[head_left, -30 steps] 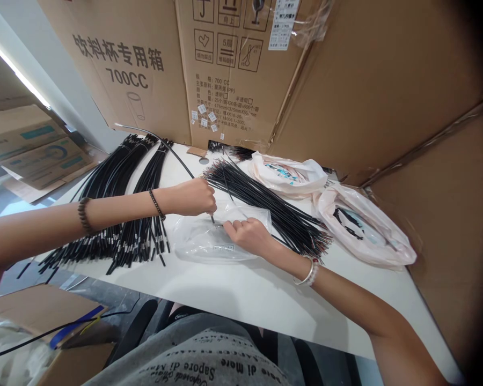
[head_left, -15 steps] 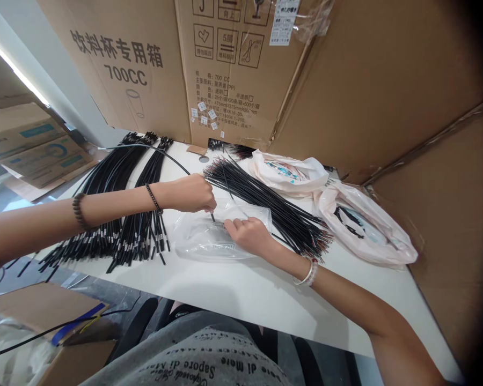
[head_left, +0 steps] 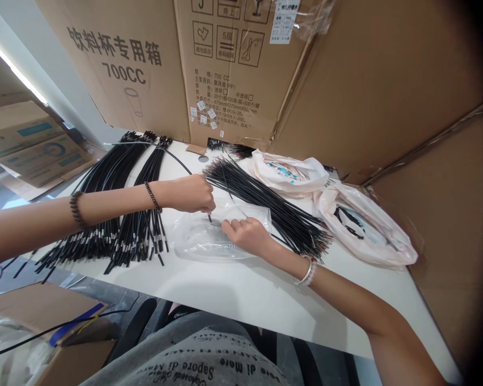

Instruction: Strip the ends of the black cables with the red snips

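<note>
The left hand has its grip closed on a black cable, above the clear bag on the counter. The right hand is near it, fingers curled; what its grip has inside, I cannot tell.

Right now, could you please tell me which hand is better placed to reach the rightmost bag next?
Probably the right: the right hand is nearer the rightmost bag, while the left hand grips a cable and would have to cross over. I can't tell what the right fingers hold.
</note>
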